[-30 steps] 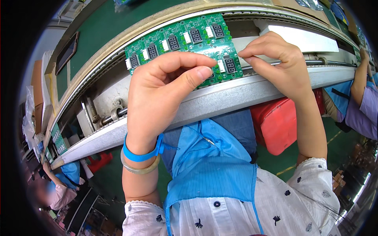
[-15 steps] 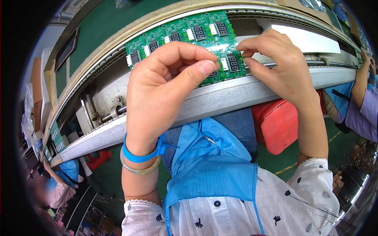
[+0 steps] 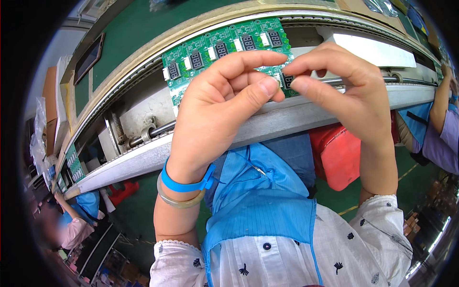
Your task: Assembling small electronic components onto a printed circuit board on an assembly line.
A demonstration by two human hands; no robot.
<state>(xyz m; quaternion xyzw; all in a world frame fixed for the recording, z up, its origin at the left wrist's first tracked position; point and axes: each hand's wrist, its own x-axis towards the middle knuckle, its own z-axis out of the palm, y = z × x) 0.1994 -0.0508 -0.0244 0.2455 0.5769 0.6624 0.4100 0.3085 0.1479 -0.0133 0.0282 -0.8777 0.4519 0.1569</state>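
Observation:
A green circuit board panel (image 3: 215,36) lies across the conveyor rails in front of me, with several black digit displays (image 3: 220,50) and white connectors on it. Over its near right part is my left hand (image 3: 217,105), thumb closed against the curled fingers and index finger stretched out. A tiny greenish bit shows at the thumb tip, too small to name. My right hand (image 3: 354,91) is just to the right, its index finger and thumb apart with nothing visible between them. Both hands cover part of the panel. A blue band (image 3: 181,184) and a pale bangle circle my left wrist.
A metal rail (image 3: 267,122) runs along the near side of the conveyor. Below it stands a red seat-like thing (image 3: 337,155). A dark flat device (image 3: 90,53) lies at the far left. Other people's arms (image 3: 440,105) show at right and left, with more boards (image 3: 74,165) down the line.
My left hand has moved right, its index finger straightening away from the thumb. The right thumb and index finger have spread apart and lifted off the panel's edge. The view has shifted slightly.

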